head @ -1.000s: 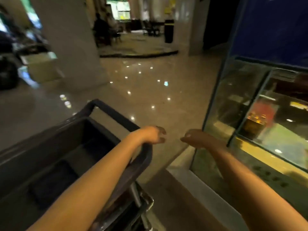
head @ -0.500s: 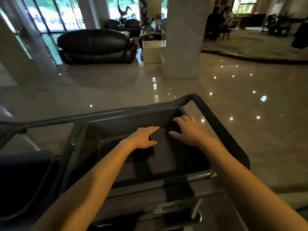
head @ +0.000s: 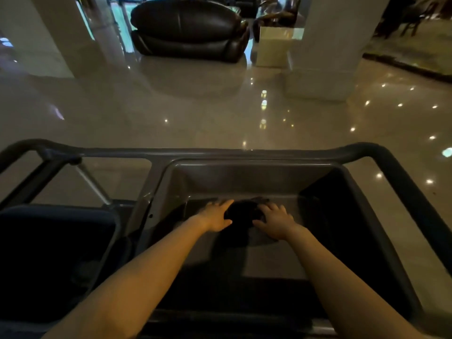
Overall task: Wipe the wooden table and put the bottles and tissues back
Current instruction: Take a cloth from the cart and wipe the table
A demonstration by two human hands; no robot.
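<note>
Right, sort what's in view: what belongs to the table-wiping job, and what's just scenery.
Job:
- dark crumpled cloth
- grey plastic cart tub holding it
- left hand and right hand, both on the cloth

Scenery:
- dark leather sofa
- pale square pillar
- glossy tiled floor

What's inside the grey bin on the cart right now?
Inside the grey bin, the left hand and right hand reach a dark bundle, possibly a cloth. The rest of the floor looks bare; whatever lies beneath the bundle is hidden.
</note>
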